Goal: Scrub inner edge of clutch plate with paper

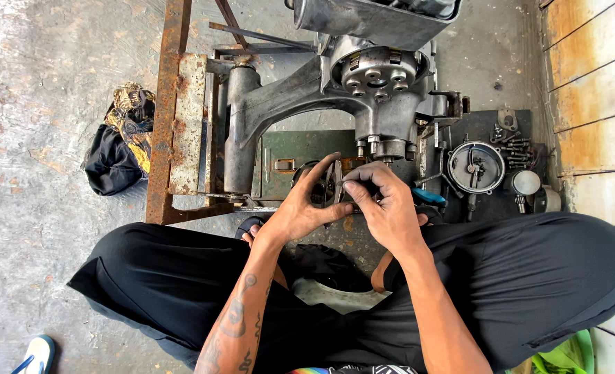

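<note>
My left hand (299, 211) and my right hand (385, 208) meet in front of me, both gripping a thin dark metal ring-shaped plate (334, 181) held on edge. Left fingers curl around its near side; right fingers pinch its right side. Just beyond the hands stands a grey engine casing (307, 90) with a round clutch hub (377, 69) studded with bolts. My knees in black trousers spread to either side as I squat.
A rusty steel frame (172, 118) carries the engine. A green metal box (300, 149) sits under it. On a dark mat at right lie a round cover (475, 166), bolts (517, 149) and small metal cups (526, 182). A dark cloth bundle (120, 149) lies left.
</note>
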